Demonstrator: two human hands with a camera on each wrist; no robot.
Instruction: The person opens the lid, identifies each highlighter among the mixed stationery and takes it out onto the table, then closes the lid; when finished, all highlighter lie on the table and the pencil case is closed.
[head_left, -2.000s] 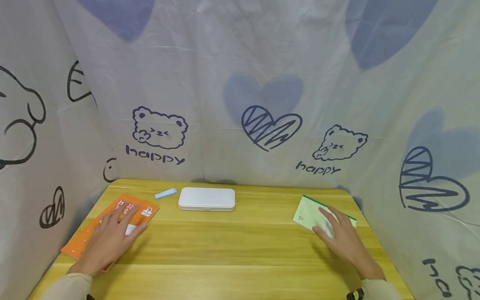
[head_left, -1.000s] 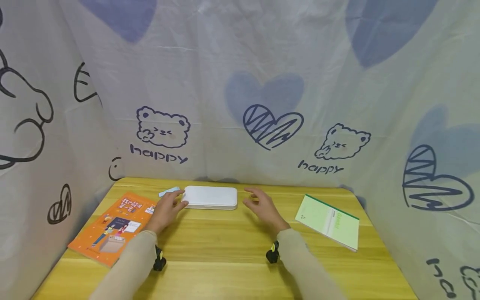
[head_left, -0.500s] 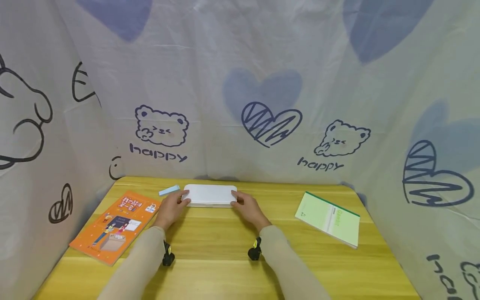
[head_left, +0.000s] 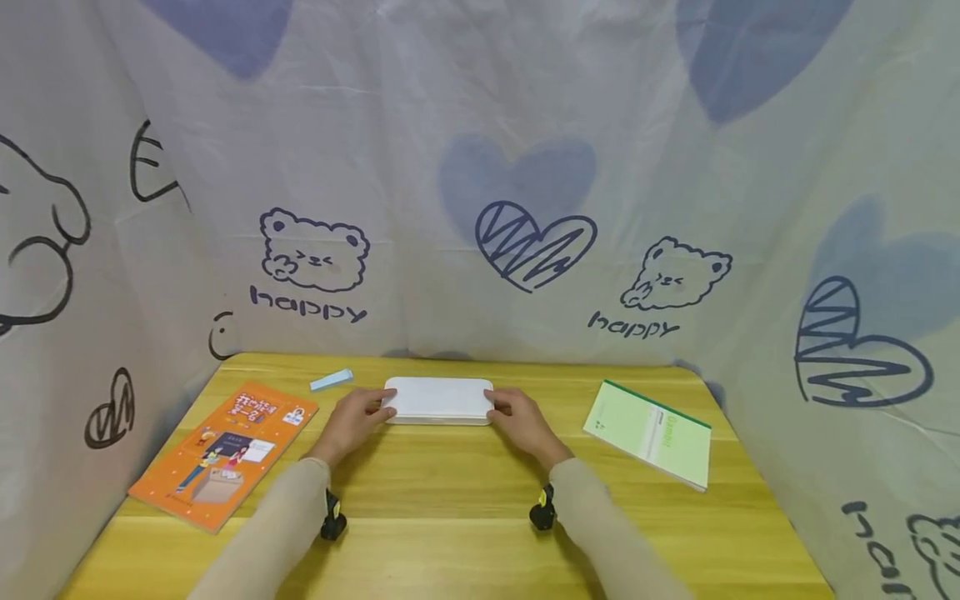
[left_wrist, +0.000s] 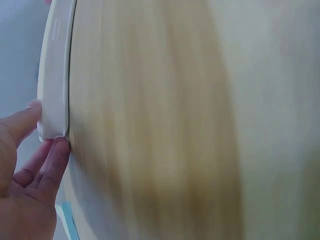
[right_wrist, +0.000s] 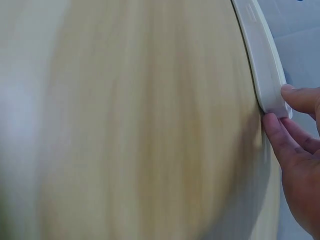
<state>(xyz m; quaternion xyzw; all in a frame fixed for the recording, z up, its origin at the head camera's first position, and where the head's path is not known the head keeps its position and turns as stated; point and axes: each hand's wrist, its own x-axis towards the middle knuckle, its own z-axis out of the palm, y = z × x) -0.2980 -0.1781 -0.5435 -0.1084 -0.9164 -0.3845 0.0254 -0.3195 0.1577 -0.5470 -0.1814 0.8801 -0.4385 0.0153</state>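
Note:
A flat white pencil case (head_left: 438, 400) with rounded corners lies near the back of the wooden table. My left hand (head_left: 351, 423) holds its left end, and my right hand (head_left: 528, 423) holds the opposite end. In the left wrist view the thumb of my left hand (left_wrist: 30, 165) sits on the lid edge of the pencil case (left_wrist: 54, 85), with the fingertips against its end, low by the tabletop. The right wrist view has my right hand (right_wrist: 300, 145) pinching the other end of the pencil case (right_wrist: 265, 65) likewise.
An orange book (head_left: 225, 454) with a cartoon cover lies at the left. Behind it is a small light-blue strip (head_left: 331, 380). At the right lies a pale green notebook (head_left: 651, 433). A printed curtain (head_left: 420, 167) stands behind the table (head_left: 435, 533).
Both hands left the orange book and the green notebook, came to the middle and took hold of the pencil case. The case has since shifted slightly right and toward me.

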